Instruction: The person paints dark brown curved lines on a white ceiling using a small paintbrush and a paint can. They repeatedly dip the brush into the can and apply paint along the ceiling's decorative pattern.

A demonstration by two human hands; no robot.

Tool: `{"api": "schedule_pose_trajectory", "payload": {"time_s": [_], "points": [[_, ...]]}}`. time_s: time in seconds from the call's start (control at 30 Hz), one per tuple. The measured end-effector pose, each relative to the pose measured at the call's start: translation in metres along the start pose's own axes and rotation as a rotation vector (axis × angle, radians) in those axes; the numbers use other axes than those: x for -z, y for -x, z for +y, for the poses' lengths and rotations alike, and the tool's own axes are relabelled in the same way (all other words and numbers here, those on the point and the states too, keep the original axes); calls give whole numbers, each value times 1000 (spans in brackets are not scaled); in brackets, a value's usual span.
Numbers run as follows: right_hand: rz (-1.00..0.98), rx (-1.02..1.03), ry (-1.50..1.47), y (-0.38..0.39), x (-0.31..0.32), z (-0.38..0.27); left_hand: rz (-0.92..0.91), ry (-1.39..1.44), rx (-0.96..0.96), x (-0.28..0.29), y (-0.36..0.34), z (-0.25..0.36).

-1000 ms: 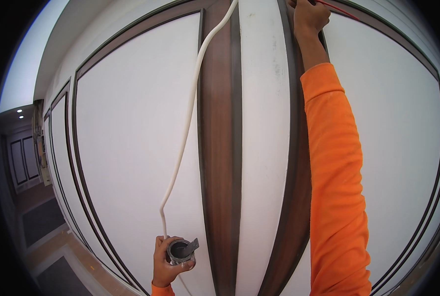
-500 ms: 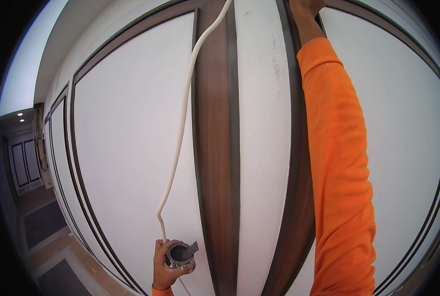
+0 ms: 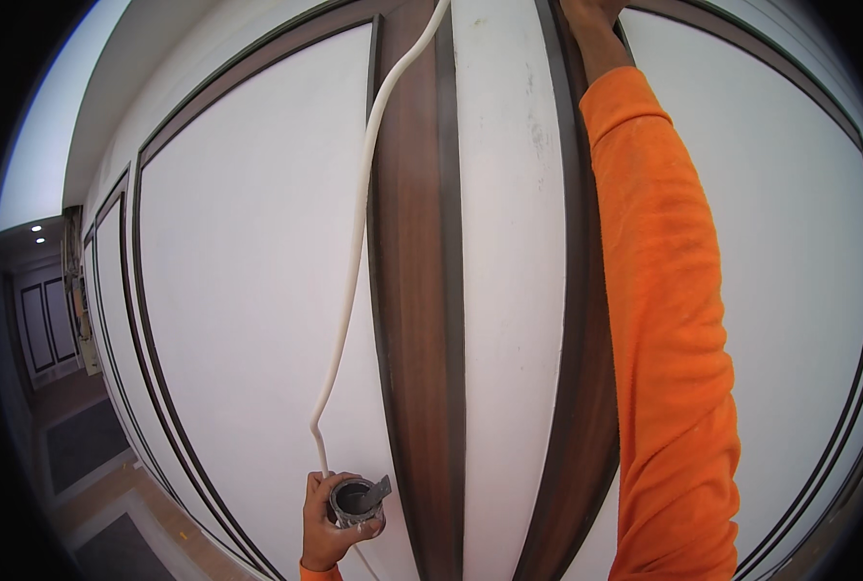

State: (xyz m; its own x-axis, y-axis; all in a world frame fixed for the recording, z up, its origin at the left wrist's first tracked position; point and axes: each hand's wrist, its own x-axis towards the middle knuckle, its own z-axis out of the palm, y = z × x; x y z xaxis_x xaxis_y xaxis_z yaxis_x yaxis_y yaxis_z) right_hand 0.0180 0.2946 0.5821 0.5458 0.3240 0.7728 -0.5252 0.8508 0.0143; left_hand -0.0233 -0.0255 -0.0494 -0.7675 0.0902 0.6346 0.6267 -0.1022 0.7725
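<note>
Cup (image 3: 352, 498) clasped by left hand (image 3: 323, 528), left of upright wood strip (image 3: 586, 339); right hand (image 3: 598, 10) nearer, at strip's upper end, fingers cropped, state can't be told.

creased, matt cloth is seen on the orange sleeve (image 3: 662, 320); smooth, wood-like grain is shown by the brown strip (image 3: 415, 242); the small can (image 3: 352, 520) is roughly smeared.
</note>
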Motion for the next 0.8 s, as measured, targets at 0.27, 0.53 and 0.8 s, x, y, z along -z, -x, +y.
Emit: {"api": "schedule_pose_trajectory", "payload": {"time_s": [0.27, 0.53, 0.8], "points": [[-13, -39, -52, -4, 7, -7, -65, -19, -30, 6, -3, -12], [-25, -21, -77, -5, 6, 1, -53, -22, -22, 4, -3, -10], [-18, 6, -37, 6, 4, -2, -39, -20, -14, 5, -1, -11]]}}
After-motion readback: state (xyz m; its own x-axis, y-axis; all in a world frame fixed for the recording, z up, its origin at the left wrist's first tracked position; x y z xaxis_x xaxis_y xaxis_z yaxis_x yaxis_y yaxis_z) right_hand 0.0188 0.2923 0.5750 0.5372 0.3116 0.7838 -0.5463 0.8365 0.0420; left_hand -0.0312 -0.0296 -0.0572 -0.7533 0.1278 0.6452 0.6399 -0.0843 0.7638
